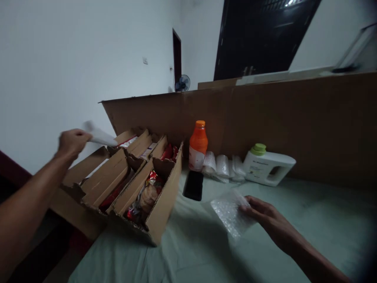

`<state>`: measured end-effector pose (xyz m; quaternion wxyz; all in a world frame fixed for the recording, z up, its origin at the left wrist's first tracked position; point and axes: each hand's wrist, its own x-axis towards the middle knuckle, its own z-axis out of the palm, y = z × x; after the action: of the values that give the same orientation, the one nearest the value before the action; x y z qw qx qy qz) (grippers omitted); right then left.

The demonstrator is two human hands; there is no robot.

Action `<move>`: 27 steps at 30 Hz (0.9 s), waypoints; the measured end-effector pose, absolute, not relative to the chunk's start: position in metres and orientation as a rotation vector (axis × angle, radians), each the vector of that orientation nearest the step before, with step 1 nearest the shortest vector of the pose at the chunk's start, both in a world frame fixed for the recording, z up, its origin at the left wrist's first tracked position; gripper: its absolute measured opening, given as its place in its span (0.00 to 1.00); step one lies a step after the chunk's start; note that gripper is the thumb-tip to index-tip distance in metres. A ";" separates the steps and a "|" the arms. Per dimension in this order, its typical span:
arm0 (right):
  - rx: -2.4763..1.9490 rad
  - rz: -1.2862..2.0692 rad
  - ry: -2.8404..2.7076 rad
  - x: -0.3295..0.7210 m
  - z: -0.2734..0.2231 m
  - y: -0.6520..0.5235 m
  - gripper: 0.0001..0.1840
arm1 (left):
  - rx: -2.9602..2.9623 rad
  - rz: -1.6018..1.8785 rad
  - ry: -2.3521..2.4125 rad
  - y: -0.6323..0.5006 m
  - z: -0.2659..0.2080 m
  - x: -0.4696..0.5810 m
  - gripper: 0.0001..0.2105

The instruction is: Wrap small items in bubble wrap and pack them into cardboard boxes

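Note:
My left hand (pixel 73 142) is raised over the far-left part of a divided cardboard box (pixel 165 214), fingers closed on a white flat packet (pixel 101 135) blurred by motion. Its exact kind does not show. In the box's compartments lie several packets, among them a red and clear snack packet (pixel 149 194) in the front right one. Above the green cloth, my right hand (pixel 263 212) pinches a piece of bubble wrap (pixel 231 214) between thumb and fingers. Behind it stand several rolled or folded bubble wrap pieces (pixel 222 166).
An orange bottle (pixel 198 143) stands beside the box, with a black phone-like slab (pixel 193 185) before it. A white jug with a green cap (pixel 268 165) rests to the right. A cardboard panel (pixel 279 122) closes off the back of the green cloth (pixel 188 251).

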<state>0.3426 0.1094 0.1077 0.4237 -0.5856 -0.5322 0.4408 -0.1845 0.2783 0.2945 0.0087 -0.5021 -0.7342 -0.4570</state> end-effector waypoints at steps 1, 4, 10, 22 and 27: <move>-1.469 1.155 -1.388 0.343 0.104 0.110 0.25 | -1.526 -1.555 -2.238 0.269 0.300 -0.183 0.05; -1.565 1.094 -1.480 0.342 0.101 0.118 0.31 | -1.664 -2.026 -1.942 0.236 0.306 -0.155 0.09; -1.217 0.964 -1.572 0.297 0.154 0.132 0.40 | -2.720 -1.636 -1.706 0.163 0.271 -0.031 0.07; -1.300 0.936 -1.444 0.294 0.143 0.158 0.26 | -3.044 -1.455 -1.670 0.205 0.232 -0.013 0.20; -1.684 0.499 -1.379 0.341 0.131 0.260 0.23 | -2.289 -1.163 -1.997 0.293 0.264 -0.087 0.19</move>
<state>0.3410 0.2602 0.1315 0.4388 -0.6777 -0.5549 0.2009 -0.0866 0.2925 0.2640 -0.0556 -0.7027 -0.6129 -0.3570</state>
